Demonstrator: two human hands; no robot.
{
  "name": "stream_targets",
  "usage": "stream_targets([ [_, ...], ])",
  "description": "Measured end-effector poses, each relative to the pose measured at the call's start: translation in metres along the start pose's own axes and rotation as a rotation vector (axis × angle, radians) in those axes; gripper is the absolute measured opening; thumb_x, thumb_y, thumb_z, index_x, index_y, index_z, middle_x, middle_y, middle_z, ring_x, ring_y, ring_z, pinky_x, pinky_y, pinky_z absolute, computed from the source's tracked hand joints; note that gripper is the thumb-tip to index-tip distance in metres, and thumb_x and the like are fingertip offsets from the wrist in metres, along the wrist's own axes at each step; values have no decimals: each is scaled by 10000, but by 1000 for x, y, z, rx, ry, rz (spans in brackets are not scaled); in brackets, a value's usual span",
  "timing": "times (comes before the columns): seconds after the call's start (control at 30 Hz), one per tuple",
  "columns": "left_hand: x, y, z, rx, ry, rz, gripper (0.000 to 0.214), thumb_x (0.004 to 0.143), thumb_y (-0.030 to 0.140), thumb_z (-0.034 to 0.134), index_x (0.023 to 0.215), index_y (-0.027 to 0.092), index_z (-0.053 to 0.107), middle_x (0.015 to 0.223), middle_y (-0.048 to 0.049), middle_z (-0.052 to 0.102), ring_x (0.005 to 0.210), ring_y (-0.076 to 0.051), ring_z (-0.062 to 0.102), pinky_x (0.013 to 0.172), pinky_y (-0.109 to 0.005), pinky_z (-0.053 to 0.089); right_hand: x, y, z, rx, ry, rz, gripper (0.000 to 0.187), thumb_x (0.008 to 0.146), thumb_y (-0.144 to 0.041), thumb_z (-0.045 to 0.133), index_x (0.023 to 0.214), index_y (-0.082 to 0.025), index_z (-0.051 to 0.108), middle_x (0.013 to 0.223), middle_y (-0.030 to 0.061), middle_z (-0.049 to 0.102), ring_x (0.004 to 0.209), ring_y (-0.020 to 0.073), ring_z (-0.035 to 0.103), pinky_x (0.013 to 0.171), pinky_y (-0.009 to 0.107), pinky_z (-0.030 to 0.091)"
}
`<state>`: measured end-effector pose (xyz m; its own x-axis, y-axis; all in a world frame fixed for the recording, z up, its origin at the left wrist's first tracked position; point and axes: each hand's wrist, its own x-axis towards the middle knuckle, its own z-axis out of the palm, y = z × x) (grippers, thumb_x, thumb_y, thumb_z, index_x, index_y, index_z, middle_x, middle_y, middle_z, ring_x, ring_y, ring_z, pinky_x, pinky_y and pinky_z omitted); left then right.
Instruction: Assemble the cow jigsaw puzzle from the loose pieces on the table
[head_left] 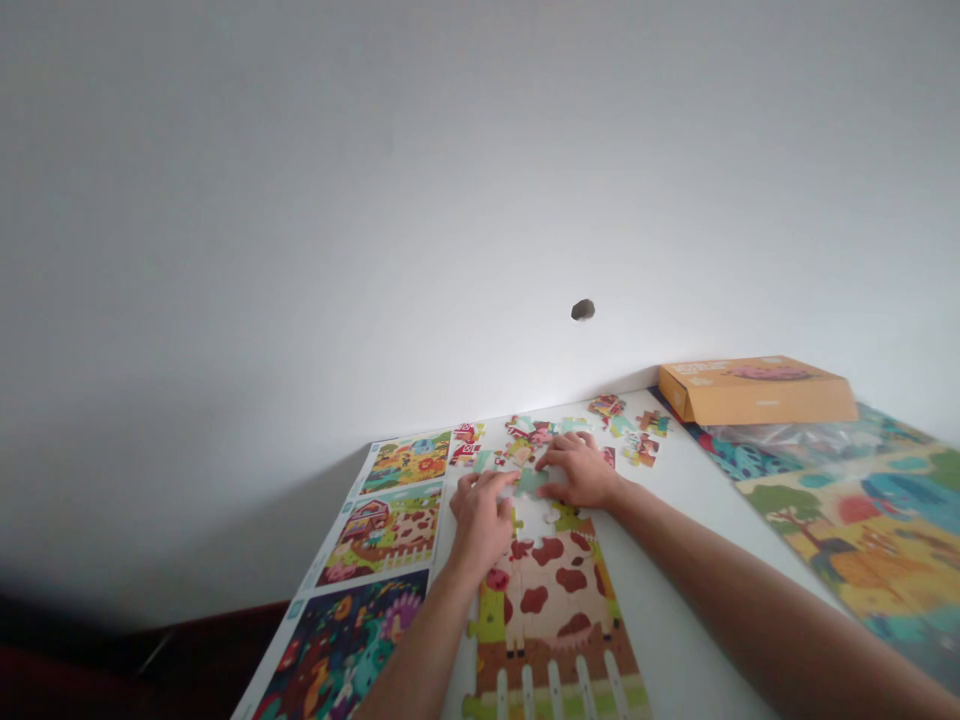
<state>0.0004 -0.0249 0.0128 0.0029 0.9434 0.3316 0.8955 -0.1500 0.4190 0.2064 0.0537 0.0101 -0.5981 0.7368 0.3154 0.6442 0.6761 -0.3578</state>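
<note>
Right forearm (750,600) and left forearm (420,650) came in from the bottom of the view, both angled toward the jigsaw puzzle (551,610). Puzzle was partly built and lay flat on a white table (675,610), with a cow-hide pattern and a white picket fence at its near end. Long axis ran away from the person, fence end nearest, unfinished end farthest. Just beyond that unfinished end, a pale green puzzle piece (531,482) lay between both hands.

Left hand (480,520) was half open and curled, fingers reaching across to the piece. Right hand (577,472) was half open, palm down, fingers reaching back toward the same piece. Two-sided contact looked like steadying the piece; cannot tell whether either hand had real hold of it.

Loose pieces (637,450) lay just beyond the puzzle, within easy reach of both hands. Left of the puzzle ran a long sheet (382,530) of printed pictures. One panel matched the cow-and-fence pattern, so it was probably there for reference. Farther right of the puzzle sat an orange cardboard box (757,390), with a plastic bag (787,447) and a large printed sheet (847,530) next to it.
</note>
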Motion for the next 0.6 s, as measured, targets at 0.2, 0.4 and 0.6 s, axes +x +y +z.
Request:
stream_targets([
  [0.2, 1, -1, 1, 1, -5, -8, 456, 778, 33, 585, 1136, 283, 716, 1169, -1, 712, 1089, -246, 516, 1013, -406, 399, 0, -4, 0, 42, 11, -80, 304, 841, -536, 677, 840, -236, 722, 1014, 57, 636, 1034, 251, 525, 960, 451, 336],
  [0.4, 1, -2, 2, 21, 4, 3, 451, 769, 34, 600, 1132, 274, 719, 1152, -12, 714, 1076, -244, 523, 1002, -397, 404, -2, -7, -5, 163, -55, -258, 420, 785, -322, 740, 1197, -280, 667, 1223, 44, 662, 1141, 270, 511, 1003, 460, 311],
  [0.6, 1, -1, 1, 39, -3, -2, 443, 777, 39, 577, 1118, 282, 722, 1161, -1, 708, 1076, -250, 518, 1001, -395, 408, -1, -9, -6, 170, -67, -213, 393, 806, -370, 738, 1185, -282, 684, 1152, 55, 689, 1100, 280, 528, 1003, 460, 313],
])
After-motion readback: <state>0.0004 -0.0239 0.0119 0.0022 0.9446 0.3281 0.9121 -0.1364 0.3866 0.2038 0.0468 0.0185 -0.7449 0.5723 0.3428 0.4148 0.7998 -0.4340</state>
